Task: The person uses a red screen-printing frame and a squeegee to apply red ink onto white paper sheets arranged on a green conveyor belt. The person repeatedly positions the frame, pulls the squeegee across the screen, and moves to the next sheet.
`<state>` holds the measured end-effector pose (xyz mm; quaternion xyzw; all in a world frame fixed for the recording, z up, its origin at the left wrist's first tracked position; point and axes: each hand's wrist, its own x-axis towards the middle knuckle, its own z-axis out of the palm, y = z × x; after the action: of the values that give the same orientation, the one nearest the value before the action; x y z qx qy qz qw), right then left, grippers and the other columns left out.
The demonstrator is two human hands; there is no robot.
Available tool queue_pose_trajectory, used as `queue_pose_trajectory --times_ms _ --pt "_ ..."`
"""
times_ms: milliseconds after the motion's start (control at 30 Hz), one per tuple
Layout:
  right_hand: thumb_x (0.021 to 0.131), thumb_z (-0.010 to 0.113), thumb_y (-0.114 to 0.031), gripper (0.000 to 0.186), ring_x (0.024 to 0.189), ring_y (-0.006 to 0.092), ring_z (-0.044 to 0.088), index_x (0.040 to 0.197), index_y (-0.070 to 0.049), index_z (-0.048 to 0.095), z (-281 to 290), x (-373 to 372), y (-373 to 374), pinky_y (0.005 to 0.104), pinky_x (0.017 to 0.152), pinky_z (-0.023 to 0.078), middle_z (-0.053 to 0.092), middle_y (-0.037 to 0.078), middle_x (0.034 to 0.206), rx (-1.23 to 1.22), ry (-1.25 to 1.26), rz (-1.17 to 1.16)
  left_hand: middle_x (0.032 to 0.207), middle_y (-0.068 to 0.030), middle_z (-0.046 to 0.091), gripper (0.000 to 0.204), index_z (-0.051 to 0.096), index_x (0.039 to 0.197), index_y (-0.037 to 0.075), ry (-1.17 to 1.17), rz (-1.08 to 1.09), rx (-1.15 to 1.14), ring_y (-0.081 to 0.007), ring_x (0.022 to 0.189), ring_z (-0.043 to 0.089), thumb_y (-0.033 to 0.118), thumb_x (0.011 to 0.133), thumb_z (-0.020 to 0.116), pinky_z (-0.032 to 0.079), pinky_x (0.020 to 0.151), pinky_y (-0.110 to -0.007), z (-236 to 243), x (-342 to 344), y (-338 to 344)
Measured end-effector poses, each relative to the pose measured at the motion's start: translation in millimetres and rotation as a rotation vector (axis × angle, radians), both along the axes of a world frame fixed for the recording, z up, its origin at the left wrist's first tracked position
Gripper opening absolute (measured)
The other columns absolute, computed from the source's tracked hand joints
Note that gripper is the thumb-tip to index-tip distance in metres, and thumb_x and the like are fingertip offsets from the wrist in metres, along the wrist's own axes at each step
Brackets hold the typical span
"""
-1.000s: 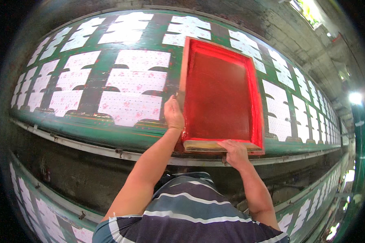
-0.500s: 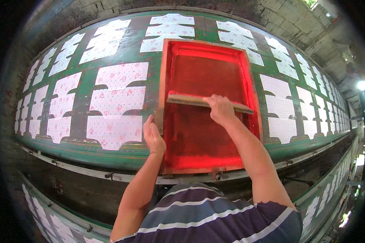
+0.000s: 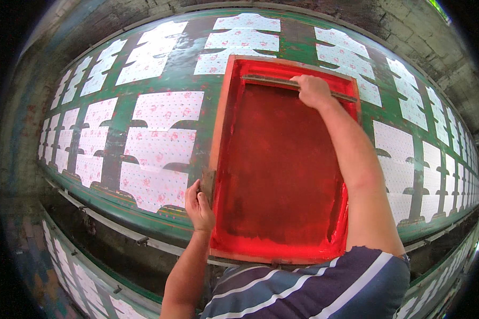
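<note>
A screen printing frame (image 3: 221, 133) with a wooden border lies on the long green table, its mesh (image 3: 287, 170) coated in wet red ink. At the far end of the mesh, my right hand (image 3: 314, 91) is closed on the middle of a squeegee (image 3: 269, 81), a long narrow bar that spans most of the frame's width. My left hand (image 3: 199, 208) is at the frame's left side, its fingers partly curled against a small wooden block (image 3: 208, 185) there. Bright red ink gathers along the inner edges of the frame.
White fabric pieces (image 3: 162, 143) with a small printed pattern lie in rows on the green table (image 3: 213, 90), left, right and beyond the frame. A metal rail (image 3: 159, 246) runs along the table's near edge. Another table with white pieces (image 3: 82, 276) stands at the lower left.
My right hand has pushed the squeegee from the middle of the mesh to its far end. My left hand stays at the frame's left side. The view has shifted slightly.
</note>
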<state>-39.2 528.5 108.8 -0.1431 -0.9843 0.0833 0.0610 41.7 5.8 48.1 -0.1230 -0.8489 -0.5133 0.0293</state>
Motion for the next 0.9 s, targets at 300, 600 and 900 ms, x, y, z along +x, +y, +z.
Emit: queue_pose_trajectory --times_ms 300,600,900 --pt "0.088 0.062 -0.004 0.047 0.115 0.0399 0.078 0.128 -0.019 0.082 -1 -12 36 0.0563 0.097 0.063 0.083 0.017 0.119 0.05 0.042 0.094 0.129 -0.0202 0.069 0.061 0.068 0.142 -0.006 0.031 0.016 -0.063 -0.0357 0.122 0.065 0.048 0.118 0.051 0.049 0.112 -0.046 -5 -1 0" --pt "0.088 0.071 -0.014 0.038 0.109 0.0383 0.078 0.123 -0.019 0.083 13 54 -20 0.0565 0.092 0.063 0.081 0.013 0.114 0.031 -0.096 0.133 0.137 -0.0215 0.07 0.052 0.067 0.144 -0.007 0.0 0.035 -0.103 -0.0363 0.13 0.066 0.037 0.121 0.052 0.05 0.115 -0.046 -3 -1 5" --pt "0.088 0.073 -0.01 0.033 0.104 0.0335 0.079 0.116 -0.022 0.085 27 215 -181 0.0519 0.089 0.065 0.079 0.009 0.107 -0.033 -0.099 0.109 0.138 -0.0262 0.071 0.046 0.067 0.142 -0.008 -0.025 -0.065 0.084 -0.0388 0.129 0.068 0.03 0.12 0.058 0.051 0.115 -0.046 -15 -12 4"
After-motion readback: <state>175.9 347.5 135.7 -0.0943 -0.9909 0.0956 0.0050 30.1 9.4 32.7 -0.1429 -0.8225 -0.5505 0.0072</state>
